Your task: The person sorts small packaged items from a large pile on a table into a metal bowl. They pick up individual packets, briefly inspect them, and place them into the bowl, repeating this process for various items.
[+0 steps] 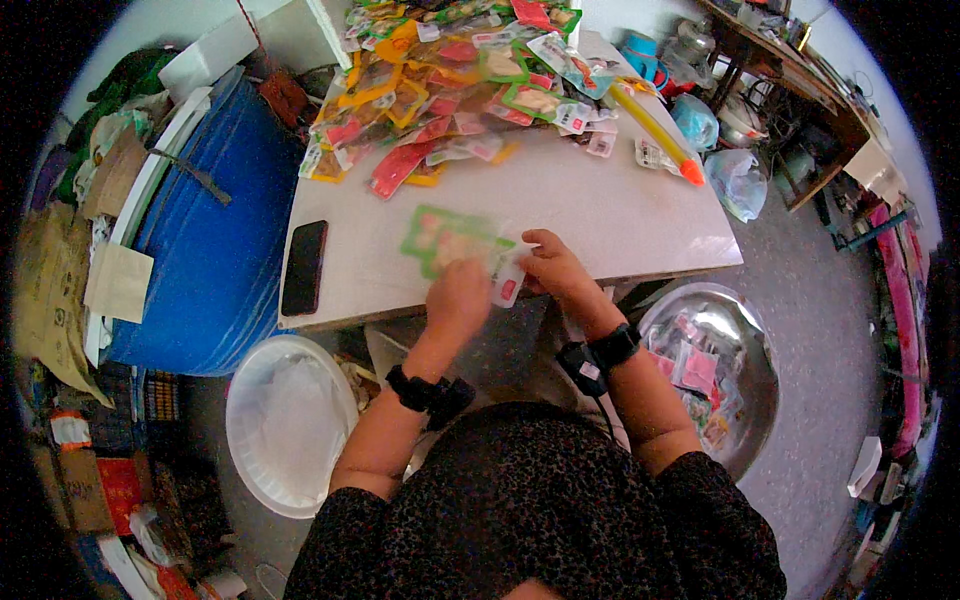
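Close to the front edge of the white table [600, 202], my right hand [556, 264] grips the white end of a green-edged food packet [507, 274]. My left hand [459, 292] is blurred and touches green-edged packets [439, 231] at that spot; its fingertips are hard to make out, so whether it grips them is unclear. A large heap of sealed packets [442, 82], yellow, red and green, covers the back of the table. A dark phone [305, 268] lies at the left.
A yellow tube with an orange tip [656, 131] lies at the table's right. A steel basin [750, 375] with packets stands below right, a white plastic tub [292, 427] below left. A blue barrel [217, 217] stands left of the table. Plastic bags [736, 180] sit at the right.
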